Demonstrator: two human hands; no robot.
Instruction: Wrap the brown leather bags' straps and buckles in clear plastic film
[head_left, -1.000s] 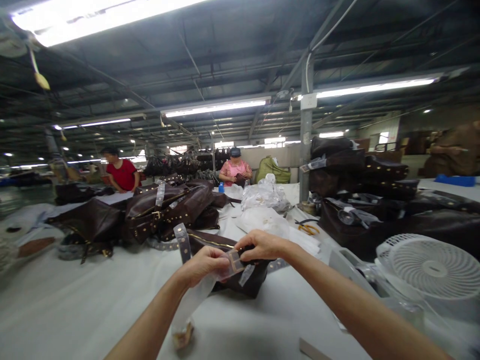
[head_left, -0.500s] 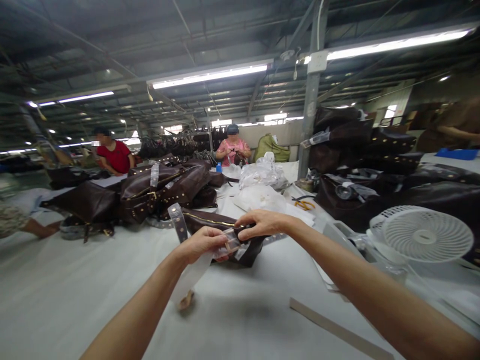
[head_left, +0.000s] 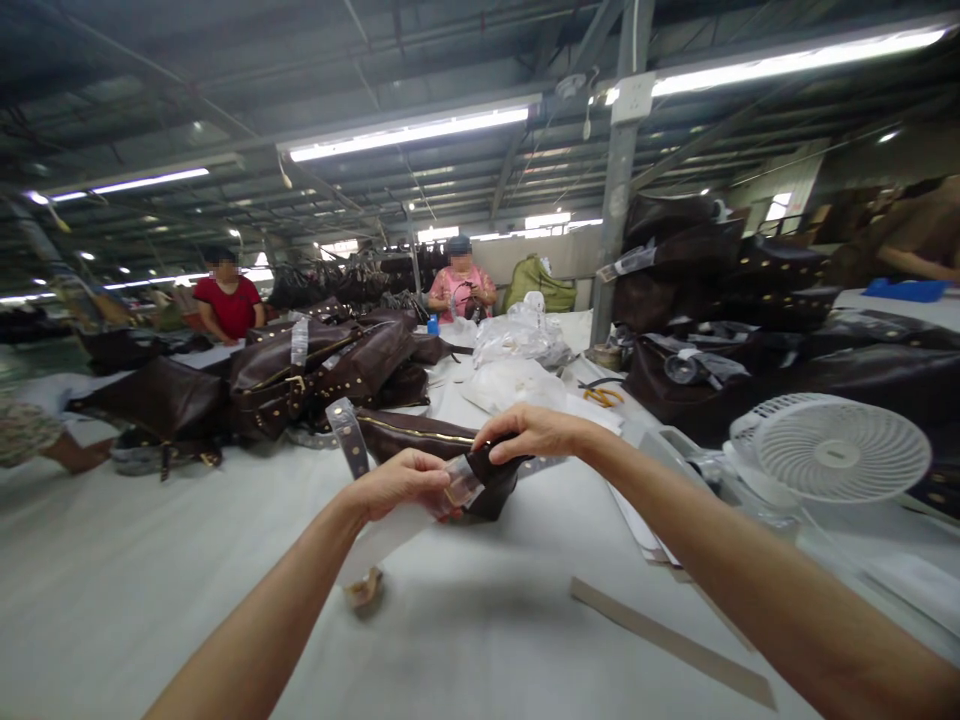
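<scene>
A dark brown leather bag [head_left: 409,430] with a gold zipper lies before me. Thumb and fingers of my left hand [head_left: 405,482] pinch a clear plastic wrap [head_left: 463,482] at the bag's near right end. A translucent sheet [head_left: 386,540] hangs below that hand. From the right, my right hand [head_left: 529,433] curls over the dark end of the bag beside the wrap, gripping it between thumb and fingers. A plastic-covered strap with studs [head_left: 346,438] stands up at the bag's left end. Part of the wrap is hidden behind my left fingers.
Brown studded bags [head_left: 300,370] are heaped at the left, more [head_left: 682,280] at the right. A white fan [head_left: 840,450] stands near my right forearm. Yellow-handled scissors [head_left: 602,397], plastic bags [head_left: 517,345] and a grey-brown strip [head_left: 667,640] lie on the table. Co-workers sit beyond.
The view has shifted slightly, so most things sit a little further left. Both hands stay at the bag's end with the plastic wrap. The co-worker in red has turned.
</scene>
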